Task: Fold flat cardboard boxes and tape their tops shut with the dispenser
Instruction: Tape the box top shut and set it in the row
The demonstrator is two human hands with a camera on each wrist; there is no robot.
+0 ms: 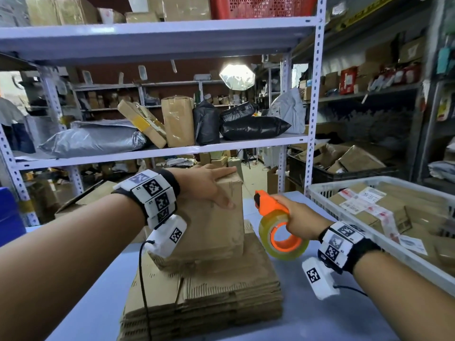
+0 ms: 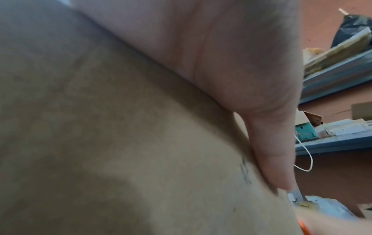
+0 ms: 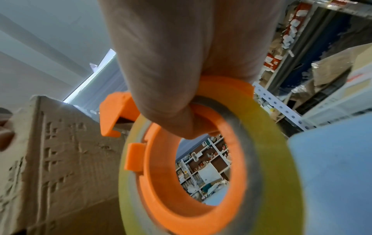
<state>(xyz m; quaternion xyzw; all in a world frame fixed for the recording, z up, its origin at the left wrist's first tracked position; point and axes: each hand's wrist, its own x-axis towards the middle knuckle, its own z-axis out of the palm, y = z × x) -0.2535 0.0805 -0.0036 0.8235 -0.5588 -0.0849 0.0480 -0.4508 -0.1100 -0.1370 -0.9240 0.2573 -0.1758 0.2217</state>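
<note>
The upright brown cardboard box (image 1: 216, 217), light and dent-prone, stands on the near flat-box stack (image 1: 204, 299); left hand (image 1: 209, 188) presses flat-fingered on its top while right hand (image 1: 299, 217) grips the orange tape dispenser (image 1: 275, 217)

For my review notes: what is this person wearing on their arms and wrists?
Both forearms are bare, with no sleeves. Each wrist carries a black wristband ringed by white blocks printed with black square tags. A white camera housing with its own tag hangs under the left wrist, another under the right. A thin black cable trails from each. Neither hand is gloved.
</note>
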